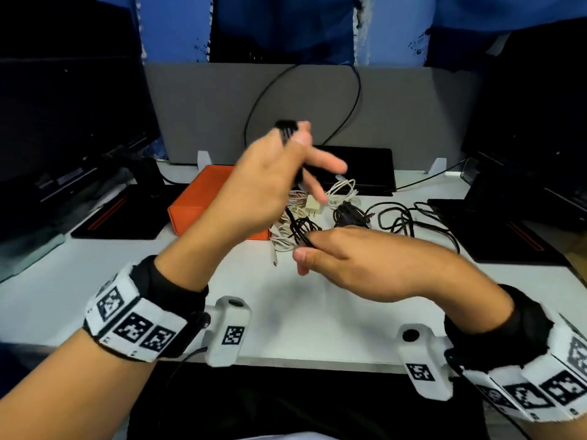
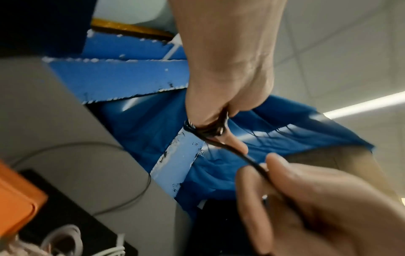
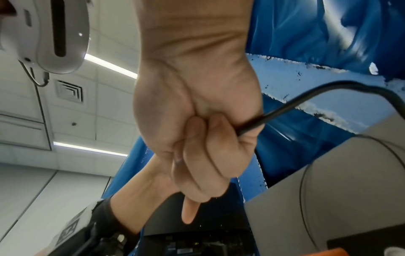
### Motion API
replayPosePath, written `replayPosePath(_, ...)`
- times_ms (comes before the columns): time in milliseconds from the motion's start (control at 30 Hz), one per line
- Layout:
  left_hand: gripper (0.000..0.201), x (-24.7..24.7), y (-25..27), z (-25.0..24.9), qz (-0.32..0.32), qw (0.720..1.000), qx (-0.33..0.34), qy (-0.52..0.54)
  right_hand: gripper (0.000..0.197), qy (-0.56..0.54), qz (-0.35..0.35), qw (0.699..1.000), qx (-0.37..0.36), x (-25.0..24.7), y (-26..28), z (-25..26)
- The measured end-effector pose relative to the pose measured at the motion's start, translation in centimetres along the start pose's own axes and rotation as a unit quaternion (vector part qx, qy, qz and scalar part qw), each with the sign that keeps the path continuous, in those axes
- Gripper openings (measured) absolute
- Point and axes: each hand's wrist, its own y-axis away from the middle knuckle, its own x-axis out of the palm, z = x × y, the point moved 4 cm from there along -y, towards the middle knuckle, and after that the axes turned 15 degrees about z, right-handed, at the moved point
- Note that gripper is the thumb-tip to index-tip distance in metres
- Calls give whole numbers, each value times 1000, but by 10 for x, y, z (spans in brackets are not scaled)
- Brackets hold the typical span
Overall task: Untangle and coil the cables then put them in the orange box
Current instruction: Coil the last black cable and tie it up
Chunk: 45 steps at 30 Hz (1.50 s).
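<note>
My left hand (image 1: 298, 147) is raised above the desk with several turns of a black cable (image 1: 287, 131) wound around its thumb and fingers, as the left wrist view shows on the coil (image 2: 206, 129). The strand runs down to my right hand (image 1: 306, 249), which pinches it between thumb and curled fingers just above the desk; in the right wrist view the cable (image 3: 285, 109) leaves its fist. The orange box (image 1: 197, 208) stands behind my left hand. Loose white cables (image 1: 344, 187) and a black cable tangle (image 1: 349, 214) lie beside it.
More black cable (image 1: 409, 217) sprawls to the right on the white desk (image 1: 95, 281). A white plug adapter (image 1: 313, 208) lies among the cables. Dark monitors (image 1: 63, 128) stand on both sides, and a grey divider panel (image 1: 413, 115) closes the back.
</note>
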Motion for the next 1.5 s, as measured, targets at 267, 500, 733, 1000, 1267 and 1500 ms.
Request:
replayPosePath(267, 53, 18, 12, 6, 247, 968, -40, -25, 21, -101, -172, 976, -87, -43, 38, -11)
replayPosePath(500, 45, 12, 5, 4, 118, 972, -26, 200, 21, -83, -259, 959, -76, -52, 47, -12)
replayPosePath(733, 42, 10, 10, -2, 223, 969, -24, 99, 14, -18, -248, 964, -95, -48, 47, 0)
replayPosePath(1000, 36, 4, 12, -8, 190, 955, -12, 229, 23, -37, -285, 955, -74, -54, 52, -8)
replayPosePath(1267, 43, 9, 18, -9, 325, 937, -30, 125, 25, -5, -249, 967, -54, -51, 53, -2)
replayPosePath(1500, 43, 12, 20, -7, 342, 872, 16, 348, 33, -100, -296, 944, -102, -47, 43, 2)
